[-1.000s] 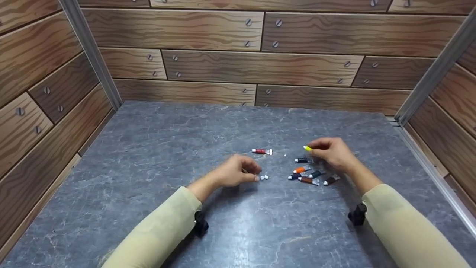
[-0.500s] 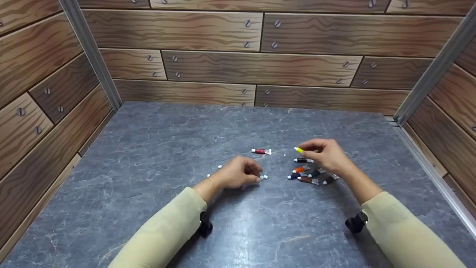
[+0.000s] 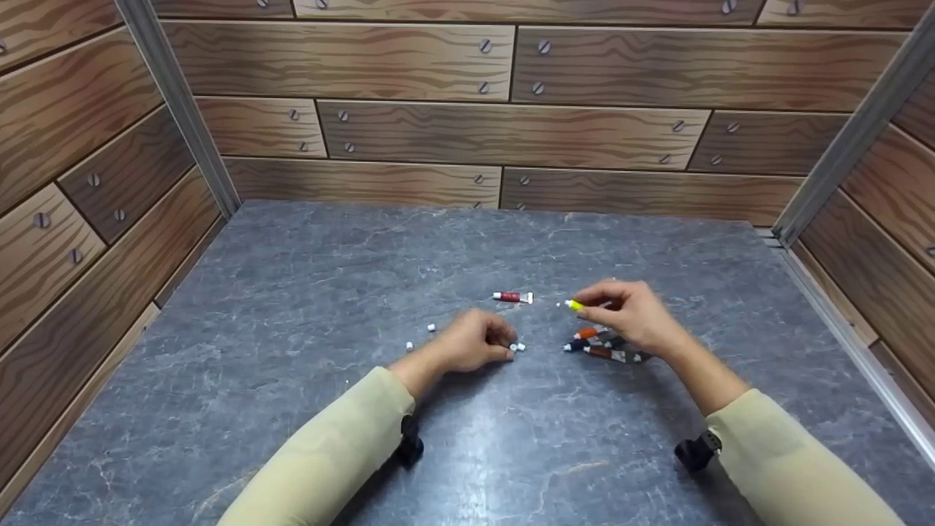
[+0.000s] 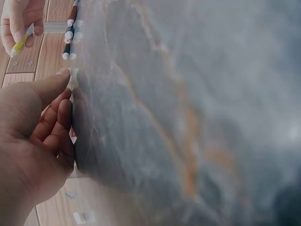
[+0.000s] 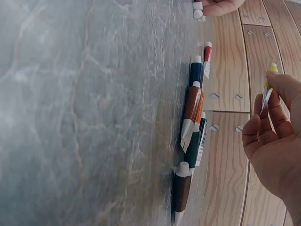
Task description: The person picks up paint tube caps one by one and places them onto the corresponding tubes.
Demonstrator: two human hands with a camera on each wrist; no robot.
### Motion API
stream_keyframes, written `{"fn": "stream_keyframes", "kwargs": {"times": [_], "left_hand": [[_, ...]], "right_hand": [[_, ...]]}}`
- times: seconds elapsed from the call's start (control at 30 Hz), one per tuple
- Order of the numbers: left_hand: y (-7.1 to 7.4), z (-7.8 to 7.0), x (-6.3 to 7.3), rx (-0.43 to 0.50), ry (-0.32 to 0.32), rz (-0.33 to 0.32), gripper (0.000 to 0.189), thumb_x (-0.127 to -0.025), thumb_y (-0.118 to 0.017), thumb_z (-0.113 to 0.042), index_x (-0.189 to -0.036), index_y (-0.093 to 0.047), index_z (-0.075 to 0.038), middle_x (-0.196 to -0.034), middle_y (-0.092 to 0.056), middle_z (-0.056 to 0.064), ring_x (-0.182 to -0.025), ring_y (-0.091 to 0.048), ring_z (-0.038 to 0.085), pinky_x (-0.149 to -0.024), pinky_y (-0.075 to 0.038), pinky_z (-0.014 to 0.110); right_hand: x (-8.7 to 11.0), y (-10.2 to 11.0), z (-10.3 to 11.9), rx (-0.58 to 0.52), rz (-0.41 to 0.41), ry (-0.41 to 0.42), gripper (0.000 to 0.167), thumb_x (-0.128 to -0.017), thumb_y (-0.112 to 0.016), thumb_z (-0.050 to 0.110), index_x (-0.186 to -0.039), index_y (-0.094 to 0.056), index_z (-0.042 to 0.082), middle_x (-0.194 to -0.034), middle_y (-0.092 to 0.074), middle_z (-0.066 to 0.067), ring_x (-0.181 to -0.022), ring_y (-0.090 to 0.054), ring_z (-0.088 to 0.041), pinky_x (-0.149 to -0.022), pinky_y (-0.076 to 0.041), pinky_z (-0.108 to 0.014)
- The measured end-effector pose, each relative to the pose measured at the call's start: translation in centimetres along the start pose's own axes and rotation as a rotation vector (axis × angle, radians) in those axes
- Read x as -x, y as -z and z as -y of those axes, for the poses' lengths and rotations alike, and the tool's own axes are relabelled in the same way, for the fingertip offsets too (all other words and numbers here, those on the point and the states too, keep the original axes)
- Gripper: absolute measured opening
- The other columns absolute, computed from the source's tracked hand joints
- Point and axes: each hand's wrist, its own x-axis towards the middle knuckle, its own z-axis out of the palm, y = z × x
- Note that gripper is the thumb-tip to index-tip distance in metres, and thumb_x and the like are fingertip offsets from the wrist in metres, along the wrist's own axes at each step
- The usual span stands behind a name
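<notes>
Yellow and white-capped: pinches the yellow tube (image 3: 575, 305) between thumb and fingertips of the right grip (image 3: 624, 314), lifted off the desk (image 3: 467, 446). Projects leftward from those fingertips, cap foremost, with the crimped silver tail reaching back toward the right palm. Slants slightly along its long axis, mostly sideways in the head view. Seems to turn chiefly on that capped end, facing the left grip's side, well apart from the left grip (image 3: 471, 342). Lies directly at the right grip, much the nearer of the two; lies to the right of the left grip and farther from the body. Shows a tiny white speck (image 3: 558, 304) just beside the cap in the head view, too small to identify. Has the left grip slack, thumb and fingers parted with nothing visibly pinched, right by the white caps (image 3: 518, 347); cannot tell whether touching them. Shows the orange tube (image 3: 586, 333), dark blue tube (image 3: 575, 345) and brown tube (image 3: 603, 353) closer to the body than the yellow tube, and the red tube (image 3: 509, 296) off to its left, cap also leftward
</notes>
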Motion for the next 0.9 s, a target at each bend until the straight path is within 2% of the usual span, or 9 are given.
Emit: {"fn": "stream_keyframes", "kwargs": {"times": [0.2, 0.43, 0.5, 0.67, 0.8, 0.9], "left_hand": [[-0.2, -0.1, -0.1, -0.065, 0.004, -0.018, 0.013, -0.09, -0.083, -0.004, -0.1, -0.078, 0.001, -0.084, -0.072, 0.001, -0.073, -0.056, -0.001, -0.073, -0.051, 0.02], [-0.5, -0.2, -0.1, -0.129, 0.019, -0.035, 0.01, -0.091, -0.083, -0.01, -0.097, -0.079, -0.004, -0.081, -0.071, -0.003, -0.072, -0.054, -0.001, -0.072, -0.049, 0.022], [-0.5, -0.3, -0.1, -0.135, 0.017, -0.035, 0.009, -0.091, -0.083, -0.011, -0.096, -0.079, -0.004, -0.081, -0.071, -0.003, -0.072, -0.054, -0.001, -0.072, -0.049, 0.022], [-0.4, -0.1, -0.1, -0.084, 0.001, -0.042, 0.007, -0.091, -0.082, -0.008, -0.094, -0.078, -0.003, -0.079, -0.07, -0.004, -0.071, -0.055, -0.001, -0.07, -0.049, 0.02], [-0.3, -0.3, 0.3, 0.014, 0.009, -0.065, 0.005, -0.091, -0.078, -0.004, -0.094, -0.077, 0.0, -0.078, -0.069, -0.005, -0.066, -0.057, 0.002, -0.066, -0.049, 0.02], [-0.2, -0.5, 0.7, 0.079, 0.019, -0.091, 0.004, -0.092, -0.077, -0.003, -0.095, -0.077, 0.001, -0.079, -0.07, -0.003, -0.066, -0.059, 0.004, -0.066, -0.05, 0.02]], "right_hand": [[0.2, -0.4, 0.2, -0.033, 0.014, 0.002, 0.02, -0.096, -0.079, 0.008, -0.115, -0.079, 0.001, -0.112, -0.074, -0.015, -0.091, -0.071, -0.018, -0.078, -0.059, -0.024], [0.5, -0.9, 0.4, -0.099, 0.028, -0.008, 0.023, -0.095, -0.079, 0.004, -0.116, -0.077, -0.005, -0.112, -0.073, -0.018, -0.091, -0.075, -0.027, -0.079, -0.064, -0.041], [0.7, -0.9, 0.6, -0.085, 0.025, -0.007, 0.022, -0.096, -0.079, 0.006, -0.116, -0.078, -0.003, -0.112, -0.074, -0.016, -0.09, -0.074, -0.023, -0.078, -0.064, -0.037], [0.9, -1.1, 0.8, -0.076, 0.019, -0.001, 0.021, -0.095, -0.08, 0.007, -0.116, -0.079, 0.0, -0.11, -0.076, -0.016, -0.087, -0.071, -0.011, -0.074, -0.059, -0.023], [1.1, -1.4, 0.8, -0.106, 0.019, -0.001, 0.022, -0.095, -0.079, 0.005, -0.115, -0.078, -0.003, -0.107, -0.076, -0.018, -0.085, -0.069, -0.009, -0.071, -0.058, -0.022], [1.3, -1.7, 0.8, -0.125, 0.015, -0.007, 0.022, -0.095, -0.078, 0.004, -0.116, -0.077, -0.003, -0.103, -0.076, -0.019, -0.08, -0.067, -0.008, -0.065, -0.056, -0.022]]}}
